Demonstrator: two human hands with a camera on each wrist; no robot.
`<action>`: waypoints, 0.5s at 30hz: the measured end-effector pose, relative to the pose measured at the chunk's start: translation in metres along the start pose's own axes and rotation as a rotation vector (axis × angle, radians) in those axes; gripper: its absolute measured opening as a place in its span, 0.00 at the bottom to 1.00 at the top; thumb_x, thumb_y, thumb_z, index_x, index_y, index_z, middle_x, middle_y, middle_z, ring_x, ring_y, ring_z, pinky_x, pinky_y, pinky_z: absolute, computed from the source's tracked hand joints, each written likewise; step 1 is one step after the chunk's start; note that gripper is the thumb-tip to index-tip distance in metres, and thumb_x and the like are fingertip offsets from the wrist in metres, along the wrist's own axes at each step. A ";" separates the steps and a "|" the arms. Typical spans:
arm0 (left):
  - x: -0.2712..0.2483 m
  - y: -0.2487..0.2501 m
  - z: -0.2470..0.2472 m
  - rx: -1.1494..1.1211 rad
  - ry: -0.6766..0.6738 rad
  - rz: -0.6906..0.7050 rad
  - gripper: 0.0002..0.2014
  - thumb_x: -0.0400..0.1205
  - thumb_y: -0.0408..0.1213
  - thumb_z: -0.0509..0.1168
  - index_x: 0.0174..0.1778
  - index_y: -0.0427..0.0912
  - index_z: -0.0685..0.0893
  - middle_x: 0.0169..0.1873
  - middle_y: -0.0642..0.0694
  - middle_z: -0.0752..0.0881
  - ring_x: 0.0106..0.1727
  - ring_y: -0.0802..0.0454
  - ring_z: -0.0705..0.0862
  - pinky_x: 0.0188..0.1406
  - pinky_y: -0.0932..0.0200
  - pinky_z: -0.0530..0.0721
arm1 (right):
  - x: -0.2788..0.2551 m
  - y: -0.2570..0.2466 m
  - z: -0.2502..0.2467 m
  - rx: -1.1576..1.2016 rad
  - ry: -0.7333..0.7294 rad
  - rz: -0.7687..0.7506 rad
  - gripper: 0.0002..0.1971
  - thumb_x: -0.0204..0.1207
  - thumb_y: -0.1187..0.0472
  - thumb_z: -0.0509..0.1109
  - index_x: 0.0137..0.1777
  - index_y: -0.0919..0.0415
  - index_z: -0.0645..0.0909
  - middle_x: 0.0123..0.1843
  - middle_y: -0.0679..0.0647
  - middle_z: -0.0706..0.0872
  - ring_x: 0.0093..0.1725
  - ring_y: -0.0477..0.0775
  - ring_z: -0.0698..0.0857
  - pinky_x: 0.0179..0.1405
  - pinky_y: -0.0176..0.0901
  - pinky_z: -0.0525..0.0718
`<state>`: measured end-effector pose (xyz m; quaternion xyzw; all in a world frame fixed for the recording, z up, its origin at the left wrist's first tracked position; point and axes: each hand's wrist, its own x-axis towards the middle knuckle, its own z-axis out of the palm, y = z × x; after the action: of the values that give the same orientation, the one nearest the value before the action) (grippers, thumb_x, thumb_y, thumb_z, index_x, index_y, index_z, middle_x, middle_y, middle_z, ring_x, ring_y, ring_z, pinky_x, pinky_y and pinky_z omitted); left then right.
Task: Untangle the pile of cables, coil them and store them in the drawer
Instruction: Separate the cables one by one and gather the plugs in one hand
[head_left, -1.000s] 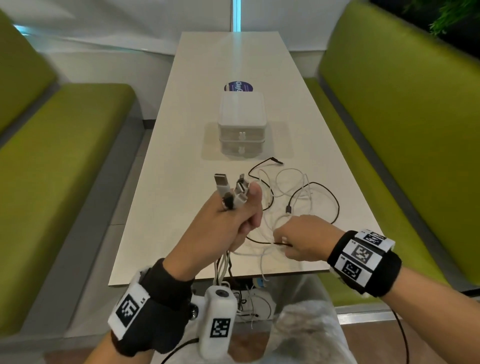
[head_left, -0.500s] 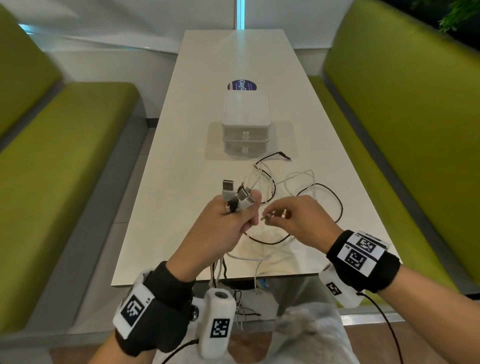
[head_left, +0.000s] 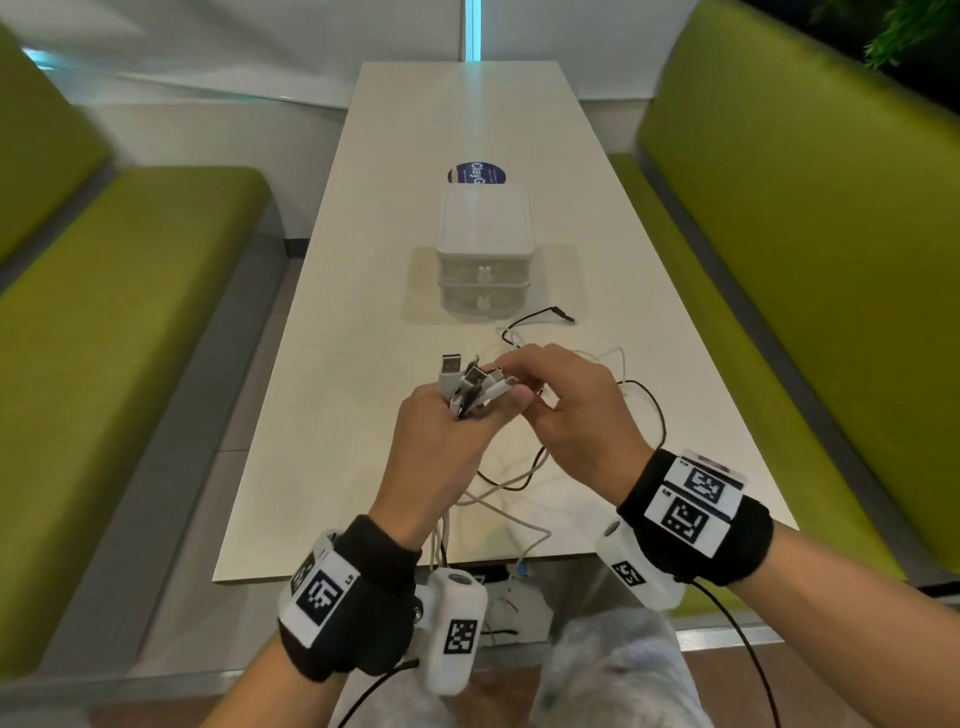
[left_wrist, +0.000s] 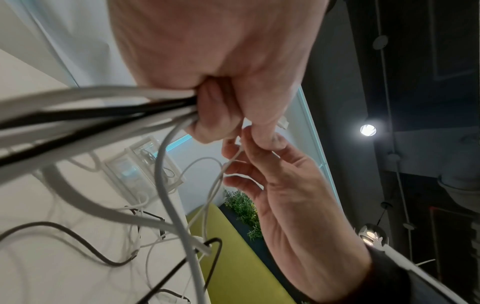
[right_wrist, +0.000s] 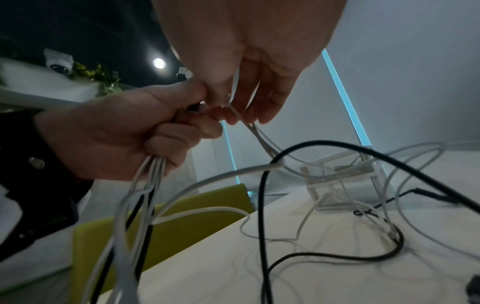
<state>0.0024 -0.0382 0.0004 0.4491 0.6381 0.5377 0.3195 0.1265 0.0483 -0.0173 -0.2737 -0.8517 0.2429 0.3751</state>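
My left hand (head_left: 441, 441) grips a bundle of white and black cables (left_wrist: 103, 107) in its fist above the near half of the table, with several plug ends (head_left: 467, 384) sticking up out of it. Beside that fist, my right hand (head_left: 566, 405) pinches the end of a thin white cable (right_wrist: 255, 131) right against the plugs. Loose loops of white and black cable (head_left: 639, 410) trail over the table under and beyond both hands. A small white two-drawer box (head_left: 484, 254) stands farther back at mid table, both drawers closed.
The white table (head_left: 363, 312) runs away from me between two green benches (head_left: 130, 312) (head_left: 779, 234). A round blue sticker (head_left: 476, 174) lies behind the drawer box. Some cables hang over the table's near edge (head_left: 441, 540).
My right hand has lifted off the table with a white cable end and carried it up and left to the plugs in my left fist. The left hand has stayed nearly still.
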 end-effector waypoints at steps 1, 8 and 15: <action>0.000 -0.001 0.000 0.004 0.003 0.008 0.14 0.71 0.58 0.72 0.38 0.51 0.90 0.28 0.50 0.88 0.32 0.57 0.81 0.36 0.58 0.77 | 0.000 -0.001 0.000 0.014 -0.002 0.013 0.10 0.73 0.64 0.71 0.53 0.53 0.84 0.43 0.49 0.87 0.42 0.42 0.78 0.45 0.26 0.75; 0.001 -0.007 0.000 -0.032 0.106 0.066 0.07 0.79 0.43 0.73 0.39 0.45 0.92 0.33 0.40 0.90 0.42 0.37 0.87 0.44 0.43 0.84 | -0.002 -0.008 0.000 0.101 -0.116 0.151 0.27 0.74 0.64 0.76 0.60 0.38 0.66 0.42 0.36 0.81 0.52 0.40 0.83 0.50 0.25 0.76; 0.003 -0.013 -0.002 -0.145 0.261 0.135 0.17 0.85 0.27 0.61 0.39 0.53 0.86 0.40 0.51 0.86 0.41 0.57 0.83 0.48 0.59 0.78 | -0.004 0.006 0.007 -0.135 -0.191 0.016 0.12 0.85 0.50 0.59 0.49 0.55 0.81 0.33 0.44 0.84 0.35 0.46 0.77 0.36 0.43 0.75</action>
<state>-0.0038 -0.0371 -0.0119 0.3930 0.6020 0.6563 0.2289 0.1251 0.0491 -0.0271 -0.2807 -0.8958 0.2131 0.2709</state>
